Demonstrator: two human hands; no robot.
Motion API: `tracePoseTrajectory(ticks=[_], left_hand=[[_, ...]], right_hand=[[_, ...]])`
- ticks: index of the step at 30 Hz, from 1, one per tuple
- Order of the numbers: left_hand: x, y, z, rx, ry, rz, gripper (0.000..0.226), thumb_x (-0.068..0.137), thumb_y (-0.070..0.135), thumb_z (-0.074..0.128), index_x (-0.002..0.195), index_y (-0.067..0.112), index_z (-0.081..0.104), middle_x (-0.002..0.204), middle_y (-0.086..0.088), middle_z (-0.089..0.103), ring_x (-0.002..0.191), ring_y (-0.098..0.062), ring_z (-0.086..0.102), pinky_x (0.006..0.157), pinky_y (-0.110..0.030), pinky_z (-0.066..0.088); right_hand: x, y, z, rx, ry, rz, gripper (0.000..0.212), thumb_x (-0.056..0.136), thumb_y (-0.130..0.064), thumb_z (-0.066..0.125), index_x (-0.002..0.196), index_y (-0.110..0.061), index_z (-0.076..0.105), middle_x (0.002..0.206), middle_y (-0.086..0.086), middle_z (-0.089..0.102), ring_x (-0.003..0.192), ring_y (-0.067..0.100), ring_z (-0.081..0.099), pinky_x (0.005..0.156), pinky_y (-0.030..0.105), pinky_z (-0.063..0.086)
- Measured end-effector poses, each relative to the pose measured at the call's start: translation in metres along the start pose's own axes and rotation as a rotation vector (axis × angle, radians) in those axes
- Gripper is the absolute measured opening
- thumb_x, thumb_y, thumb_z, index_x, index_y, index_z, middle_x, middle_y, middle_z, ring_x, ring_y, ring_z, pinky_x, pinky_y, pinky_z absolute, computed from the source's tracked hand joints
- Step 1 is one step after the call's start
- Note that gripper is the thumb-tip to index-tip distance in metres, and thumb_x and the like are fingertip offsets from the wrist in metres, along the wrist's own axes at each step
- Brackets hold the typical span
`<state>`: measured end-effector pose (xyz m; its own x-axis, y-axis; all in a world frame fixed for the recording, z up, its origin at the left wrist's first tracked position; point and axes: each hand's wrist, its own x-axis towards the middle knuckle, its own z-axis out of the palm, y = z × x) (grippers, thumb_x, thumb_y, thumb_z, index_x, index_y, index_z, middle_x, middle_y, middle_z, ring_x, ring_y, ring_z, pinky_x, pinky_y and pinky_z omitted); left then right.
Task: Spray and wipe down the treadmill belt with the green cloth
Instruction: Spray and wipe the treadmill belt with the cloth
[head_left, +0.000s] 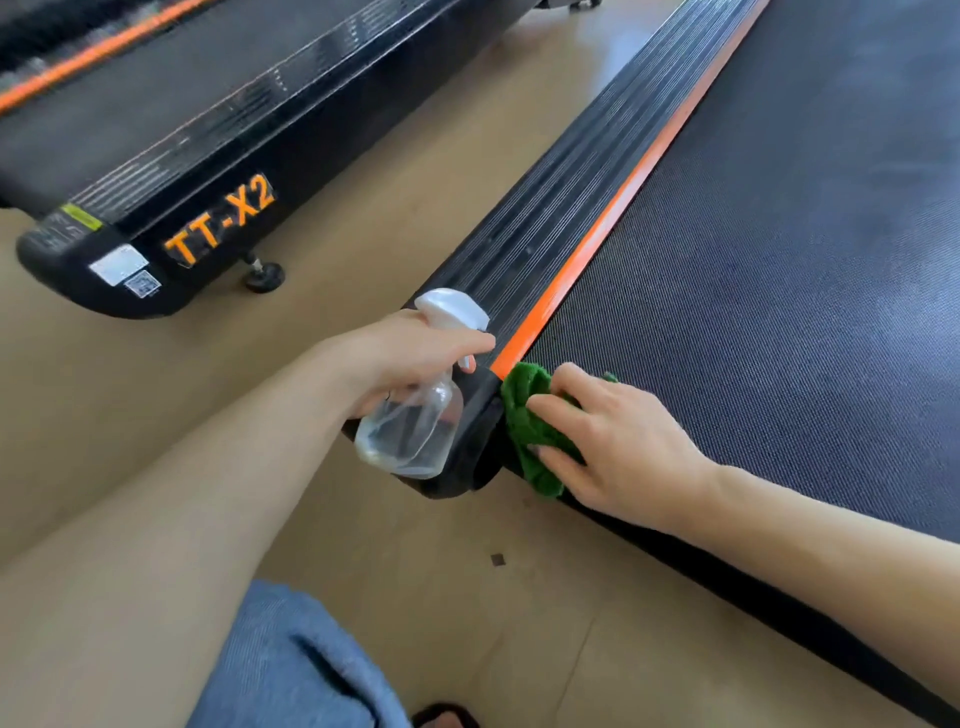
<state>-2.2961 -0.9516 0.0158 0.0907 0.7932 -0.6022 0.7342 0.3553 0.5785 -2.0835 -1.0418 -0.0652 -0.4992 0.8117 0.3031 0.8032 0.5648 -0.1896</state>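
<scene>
My right hand (618, 441) presses the soft, limp green cloth (524, 415) flat on the belt (779, 260); my left hand (410, 353) grips the light spray bottle (415, 431).

Left hand (410, 358) at the end of an extended bare forearm, fingers curled in a grip with the forefinger stretched forward. Right hand (618, 447), just beside it, lies palm down with fingers (558, 410) spread and pressing; its forearm reaches in from the right.
</scene>
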Motion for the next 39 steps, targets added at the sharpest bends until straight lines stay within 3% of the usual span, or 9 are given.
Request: tracePoseTrajectory(ticks=[3, 5, 10, 19, 25, 26, 32, 35, 39], left_hand=[[-0.001, 0.000, 0.000, 0.017, 0.005, 0.016, 0.052, 0.075, 0.064, 0.068, 0.095, 0.017, 0.075, 0.096, -0.006, 0.056, 0.076, -0.024, 0.055, 0.097, -0.045, 0.058], [-0.001, 0.001, 0.000, 0.031, 0.011, 0.020, 0.056, 0.069, 0.067, 0.067, 0.094, 0.018, 0.075, 0.094, -0.006, 0.055, 0.077, -0.024, 0.052, 0.089, -0.042, 0.059], [-0.002, 0.003, 0.003, 0.024, 0.003, 0.022, 0.056, 0.068, 0.066, 0.068, 0.096, 0.018, 0.074, 0.092, -0.006, 0.055, 0.076, -0.024, 0.053, 0.080, -0.038, 0.052], [-0.013, 0.006, 0.005, 0.049, -0.031, 0.035, 0.047, 0.082, 0.055, 0.067, 0.101, 0.011, 0.071, 0.087, -0.007, 0.050, 0.075, -0.023, 0.046, 0.073, -0.037, 0.044], [-0.022, 0.021, 0.006, 0.030, -0.027, 0.142, 0.029, 0.086, 0.051, 0.068, 0.084, 0.022, 0.067, 0.082, -0.002, 0.053, 0.067, -0.021, 0.047, 0.069, -0.032, 0.043], [-0.022, 0.024, 0.007, 0.023, -0.023, 0.158, 0.029, 0.087, 0.051, 0.068, 0.083, 0.022, 0.067, 0.082, -0.002, 0.054, 0.068, -0.021, 0.048, 0.070, -0.033, 0.043], [-0.016, 0.027, 0.011, -0.015, -0.019, 0.147, 0.038, 0.080, 0.053, 0.070, 0.091, 0.017, 0.072, 0.084, -0.003, 0.060, 0.070, -0.020, 0.059, 0.079, -0.034, 0.057], [-0.014, 0.024, 0.010, 0.034, 0.002, 0.161, 0.032, 0.090, 0.050, 0.069, 0.090, 0.018, 0.071, 0.081, 0.002, 0.062, 0.068, -0.017, 0.058, 0.072, -0.031, 0.049], [-0.015, 0.020, 0.011, 0.032, -0.005, 0.184, 0.038, 0.092, 0.050, 0.068, 0.092, 0.013, 0.071, 0.072, 0.004, 0.059, 0.071, -0.021, 0.053, 0.074, -0.034, 0.046]], right_hand=[[-0.009, -0.013, 0.001, -0.139, -0.116, -0.268, 0.029, 0.095, -0.035, 0.050, 0.109, -0.012, 0.062, 0.102, 0.006, 0.051, 0.076, 0.023, 0.051, 0.067, 0.038, 0.047], [-0.005, -0.021, 0.012, -0.190, -0.081, -0.313, 0.024, 0.095, -0.029, 0.054, 0.108, -0.011, 0.062, 0.101, 0.006, 0.052, 0.077, 0.023, 0.049, 0.067, 0.036, 0.044], [0.002, -0.032, 0.024, -0.317, 0.019, -0.240, 0.009, 0.094, -0.020, 0.054, 0.095, -0.011, 0.058, 0.096, 0.008, 0.053, 0.081, 0.027, 0.047, 0.071, 0.039, 0.040], [-0.012, -0.019, 0.006, -0.198, -0.043, -0.089, 0.028, 0.089, -0.039, 0.063, 0.093, -0.011, 0.060, 0.089, 0.007, 0.054, 0.071, 0.029, 0.055, 0.059, 0.040, 0.047], [-0.025, 0.079, -0.044, 0.013, 0.148, 0.661, 0.037, 0.087, -0.057, 0.057, 0.083, -0.021, 0.055, 0.086, 0.003, 0.057, 0.085, 0.035, 0.060, 0.071, 0.041, 0.050], [-0.025, 0.079, -0.043, 0.033, 0.139, 0.665, 0.038, 0.088, -0.059, 0.056, 0.081, -0.022, 0.052, 0.083, 0.000, 0.054, 0.083, 0.033, 0.059, 0.071, 0.039, 0.048], [-0.011, -0.014, -0.002, -0.132, -0.013, 0.056, 0.047, 0.089, -0.061, 0.054, 0.105, -0.017, 0.061, 0.097, 0.004, 0.051, 0.086, 0.027, 0.049, 0.074, 0.041, 0.044], [-0.006, -0.023, 0.013, -0.272, -0.010, -0.043, 0.047, 0.092, -0.054, 0.054, 0.120, -0.017, 0.056, 0.106, 0.010, 0.052, 0.086, 0.030, 0.049, 0.074, 0.043, 0.041], [0.004, 0.004, 0.012, -0.178, 0.006, -0.155, 0.038, 0.097, -0.052, 0.052, 0.115, -0.018, 0.057, 0.100, 0.008, 0.049, 0.079, 0.025, 0.046, 0.067, 0.038, 0.042]])
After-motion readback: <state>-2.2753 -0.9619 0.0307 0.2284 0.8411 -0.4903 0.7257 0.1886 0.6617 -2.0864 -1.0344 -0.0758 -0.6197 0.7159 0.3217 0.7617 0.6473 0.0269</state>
